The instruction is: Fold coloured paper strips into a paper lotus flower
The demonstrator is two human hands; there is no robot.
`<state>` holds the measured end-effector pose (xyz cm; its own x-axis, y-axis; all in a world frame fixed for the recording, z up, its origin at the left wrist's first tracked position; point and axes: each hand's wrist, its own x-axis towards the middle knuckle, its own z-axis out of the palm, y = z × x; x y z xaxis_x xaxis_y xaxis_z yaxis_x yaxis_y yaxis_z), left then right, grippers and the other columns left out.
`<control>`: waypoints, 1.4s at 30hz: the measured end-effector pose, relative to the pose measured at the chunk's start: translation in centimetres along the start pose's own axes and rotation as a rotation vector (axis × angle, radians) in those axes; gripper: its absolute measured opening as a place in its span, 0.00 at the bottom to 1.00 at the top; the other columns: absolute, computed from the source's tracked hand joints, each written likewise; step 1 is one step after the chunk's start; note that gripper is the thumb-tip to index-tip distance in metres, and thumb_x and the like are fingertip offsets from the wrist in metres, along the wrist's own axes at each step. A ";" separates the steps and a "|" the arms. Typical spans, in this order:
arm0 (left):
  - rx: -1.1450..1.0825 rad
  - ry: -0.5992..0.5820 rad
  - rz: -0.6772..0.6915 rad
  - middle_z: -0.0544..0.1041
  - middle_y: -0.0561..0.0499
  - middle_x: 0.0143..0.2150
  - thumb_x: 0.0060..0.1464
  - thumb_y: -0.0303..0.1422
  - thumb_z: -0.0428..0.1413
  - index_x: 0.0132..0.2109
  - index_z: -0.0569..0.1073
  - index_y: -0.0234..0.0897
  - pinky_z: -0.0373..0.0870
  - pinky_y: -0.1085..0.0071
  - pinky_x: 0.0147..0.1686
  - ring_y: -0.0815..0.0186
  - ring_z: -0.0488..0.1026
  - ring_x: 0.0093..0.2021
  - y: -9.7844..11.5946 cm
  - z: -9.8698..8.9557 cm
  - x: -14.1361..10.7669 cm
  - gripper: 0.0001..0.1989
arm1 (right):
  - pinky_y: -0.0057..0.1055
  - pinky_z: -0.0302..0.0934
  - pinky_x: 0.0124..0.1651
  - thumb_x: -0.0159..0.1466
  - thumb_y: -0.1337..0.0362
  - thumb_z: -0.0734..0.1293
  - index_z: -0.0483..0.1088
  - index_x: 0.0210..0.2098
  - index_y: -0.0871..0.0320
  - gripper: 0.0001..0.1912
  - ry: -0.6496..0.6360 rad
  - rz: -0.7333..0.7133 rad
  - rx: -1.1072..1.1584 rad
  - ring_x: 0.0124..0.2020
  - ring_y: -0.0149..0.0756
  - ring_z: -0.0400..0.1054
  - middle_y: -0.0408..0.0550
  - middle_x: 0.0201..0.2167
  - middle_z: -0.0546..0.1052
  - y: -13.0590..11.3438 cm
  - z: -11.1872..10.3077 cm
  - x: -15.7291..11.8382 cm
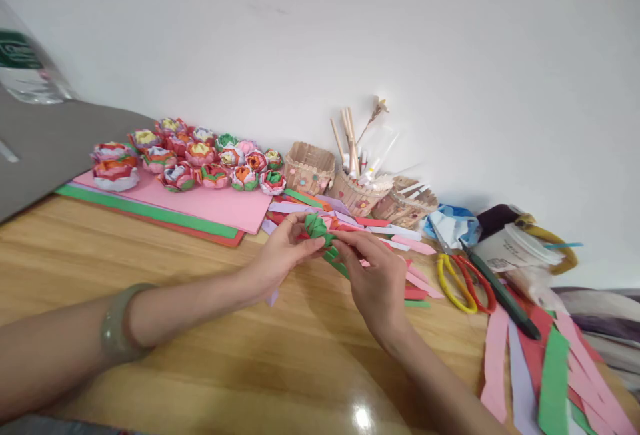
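A small green paper bud [316, 227] is held between both hands above the wooden table [210, 355]. My left hand [280, 251] pinches it from the left, thumb in front. From the right, my right hand [375, 275] has its fingertips closed on the bud's lower right side. Just behind the hands lie many cut paper strips [417, 244] in pink, red, lilac, white and green. Finished layered paper flowers [215, 175] stand in rows at the back left, some on a pink paper sheet [240, 207].
Three decorated baskets [309, 165] stand by the wall, one holding sticks. To the right lie scissors [457, 281], a dark green tool [510, 301], a white tub [515, 248] and long paper strips [553, 375]. A plastic bag [30, 68] is at the far left.
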<state>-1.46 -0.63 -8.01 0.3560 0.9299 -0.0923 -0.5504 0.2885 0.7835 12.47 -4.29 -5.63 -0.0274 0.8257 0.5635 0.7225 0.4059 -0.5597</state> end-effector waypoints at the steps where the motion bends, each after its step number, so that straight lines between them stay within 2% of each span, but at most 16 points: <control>1: -0.053 -0.011 -0.013 0.74 0.54 0.36 0.45 0.25 0.62 0.39 0.69 0.36 0.71 0.68 0.43 0.68 0.72 0.39 0.0 0.1 0.0 0.14 | 0.29 0.67 0.34 0.63 0.71 0.63 0.75 0.38 0.57 0.09 0.062 -0.080 -0.054 0.32 0.34 0.72 0.49 0.34 0.78 -0.1 0.2 -0.2; 4: -0.150 -0.059 -0.030 0.75 0.53 0.36 0.47 0.24 0.61 0.39 0.69 0.35 0.72 0.69 0.43 0.69 0.74 0.38 0.0 0.1 0.0 0.12 | 0.30 0.67 0.39 0.64 0.74 0.60 0.72 0.45 0.59 0.14 0.173 -0.263 -0.217 0.38 0.36 0.72 0.53 0.38 0.77 0.0 0.6 -0.6; 8: -0.233 -0.052 -0.046 0.75 0.53 0.34 0.47 0.22 0.61 0.37 0.69 0.34 0.73 0.75 0.39 0.71 0.74 0.35 0.1 -0.1 0.2 0.11 | 0.34 0.65 0.41 0.61 0.78 0.60 0.68 0.52 0.58 0.21 0.102 -0.503 -0.455 0.41 0.40 0.69 0.55 0.42 0.75 0.6 0.8 -1.2; 10: -0.261 -0.041 -0.056 0.75 0.54 0.32 0.47 0.21 0.61 0.37 0.70 0.34 0.73 0.76 0.36 0.72 0.75 0.33 0.2 -0.1 0.1 0.10 | 0.35 0.64 0.41 0.60 0.79 0.61 0.66 0.53 0.54 0.24 0.116 -0.594 -0.477 0.41 0.39 0.68 0.52 0.43 0.74 0.7 0.8 -1.2; 14: -0.265 -0.093 -0.079 0.77 0.51 0.35 0.50 0.22 0.59 0.39 0.71 0.32 0.73 0.74 0.39 0.70 0.76 0.34 0.5 -0.1 0.0 0.08 | 0.36 0.64 0.39 0.60 0.78 0.61 0.64 0.55 0.53 0.25 0.179 -0.458 -0.400 0.41 0.40 0.65 0.54 0.42 0.72 0.7 0.6 -0.8; 17: -0.314 -0.105 -0.117 0.77 0.52 0.34 0.51 0.21 0.58 0.38 0.72 0.33 0.72 0.77 0.36 0.72 0.75 0.32 0.7 -0.1 0.0 0.06 | 0.38 0.63 0.41 0.59 0.78 0.61 0.65 0.53 0.50 0.25 0.104 -0.538 -0.357 0.43 0.41 0.65 0.52 0.44 0.70 0.5 0.3 -0.6; 19: -0.345 -0.144 -0.138 0.77 0.52 0.33 0.53 0.23 0.57 0.37 0.72 0.34 0.72 0.77 0.36 0.72 0.76 0.32 0.7 -0.2 0.1 0.04 | 0.37 0.64 0.42 0.60 0.78 0.62 0.66 0.51 0.49 0.24 0.104 -0.528 -0.251 0.42 0.40 0.66 0.50 0.43 0.70 0.3 0.1 -0.5; 23: -0.333 -0.213 -0.206 0.79 0.49 0.35 0.57 0.27 0.53 0.39 0.73 0.34 0.72 0.72 0.40 0.68 0.76 0.35 1.0 -0.3 0.2 0.04 | 0.36 0.66 0.39 0.60 0.72 0.65 0.67 0.46 0.52 0.15 0.093 -0.204 -0.013 0.41 0.39 0.66 0.49 0.39 0.68 0.2 -0.3 -0.2; 26: -0.327 -0.251 -0.286 0.79 0.47 0.37 0.59 0.31 0.51 0.41 0.74 0.33 0.71 0.71 0.42 0.67 0.76 0.37 1.1 -0.3 0.2 0.08 | 0.34 0.66 0.37 0.59 0.70 0.67 0.66 0.44 0.52 0.14 0.031 -0.114 0.071 0.39 0.38 0.67 0.48 0.40 0.69 0.4 -0.3 0.0; 29: -0.325 -0.313 -0.324 0.78 0.45 0.39 0.58 0.36 0.52 0.42 0.74 0.31 0.70 0.70 0.44 0.65 0.75 0.39 1.0 -0.5 0.2 0.12 | 0.34 0.66 0.37 0.59 0.71 0.67 0.67 0.44 0.52 0.14 0.032 -0.126 0.062 0.39 0.37 0.67 0.48 0.40 0.69 0.5 -0.2 0.0; 32: -0.308 -0.324 -0.243 0.78 0.49 0.37 0.52 0.30 0.59 0.40 0.74 0.32 0.71 0.72 0.42 0.67 0.75 0.38 0.8 -0.7 0.2 0.08 | 0.36 0.67 0.38 0.59 0.71 0.67 0.67 0.44 0.53 0.14 0.054 -0.189 0.001 0.41 0.39 0.67 0.50 0.40 0.69 0.4 -0.2 -0.2; 34: -0.293 -0.308 -0.191 0.78 0.51 0.36 0.49 0.26 0.61 0.39 0.74 0.34 0.71 0.75 0.40 0.69 0.75 0.37 0.7 -0.7 0.2 0.08 | 0.37 0.67 0.39 0.59 0.70 0.67 0.67 0.45 0.53 0.14 0.082 -0.241 -0.024 0.41 0.39 0.67 0.50 0.39 0.69 0.2 -0.2 -0.3; 42: -0.199 -0.175 -0.127 0.78 0.53 0.36 0.38 0.21 0.65 0.39 0.74 0.35 0.71 0.74 0.40 0.70 0.75 0.36 0.7 -0.2 0.1 0.18 | 0.34 0.67 0.36 0.59 0.73 0.67 0.68 0.46 0.52 0.17 0.136 -0.369 -0.102 0.38 0.37 0.68 0.49 0.38 0.68 0.5 -0.3 -0.3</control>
<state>-1.94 -0.30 -7.60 0.5466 0.8352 -0.0610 -0.6243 0.4549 0.6351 13.04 -4.40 -5.91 -0.2109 0.5693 0.7947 0.7463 0.6188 -0.2453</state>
